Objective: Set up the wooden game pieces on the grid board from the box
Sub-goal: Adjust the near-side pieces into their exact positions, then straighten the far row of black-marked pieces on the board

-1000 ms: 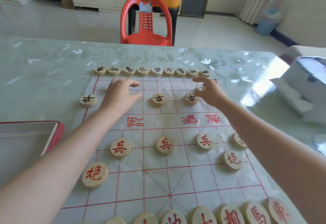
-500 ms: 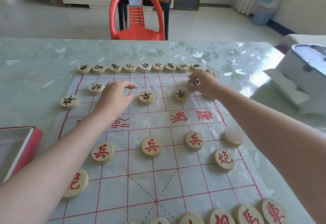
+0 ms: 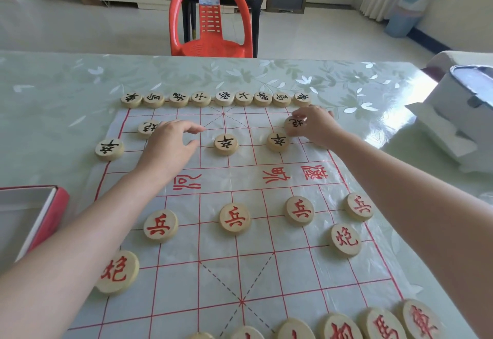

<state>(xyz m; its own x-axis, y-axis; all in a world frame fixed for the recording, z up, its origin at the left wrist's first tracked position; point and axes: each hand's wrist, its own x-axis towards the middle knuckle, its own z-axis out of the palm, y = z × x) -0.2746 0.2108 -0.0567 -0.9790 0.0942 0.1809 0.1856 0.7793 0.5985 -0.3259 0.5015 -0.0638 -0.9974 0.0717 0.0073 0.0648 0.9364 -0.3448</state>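
Uncovered since a second ago, the left black cannon piece (image 3: 146,127) lies flat on the grid board (image 3: 186,280). The left hand (image 3: 170,149) has drawn back just to its right. The right hand has barely shifted.

At the left frame edge the red box (image 3: 57,210) sits open on the table (image 3: 53,98) beside the board; its pale inside is cut off by the frame. The left-edge black soldier (image 3: 109,149) straddles the board's left border line. Nearer, a red cannon (image 3: 120,269) lies close to that border, partly hidden by the left forearm.

The left hand's fingers are loosely spread and hold nothing. Along the far edge a row of black pieces (image 3: 223,98) stands tight, nine in all. The middle black soldier (image 3: 226,144) and the right black soldier (image 3: 278,141) lie well apart. Between the arms, the river band and the near squares with the dashed cross are open room. Four red soldiers (image 3: 234,218) line the row just nearer than the river, the rightmost on the right border.

The right hand (image 3: 317,129) pinches the right black cannon piece (image 3: 294,125) by its rim near the far right corner; whether it touches the board I cannot tell. A second red cannon (image 3: 346,240) lies near the right border. More red pieces (image 3: 381,326) crowd the near edge. Right of the board a white container (image 3: 464,114) stands on the table, its contents hidden.
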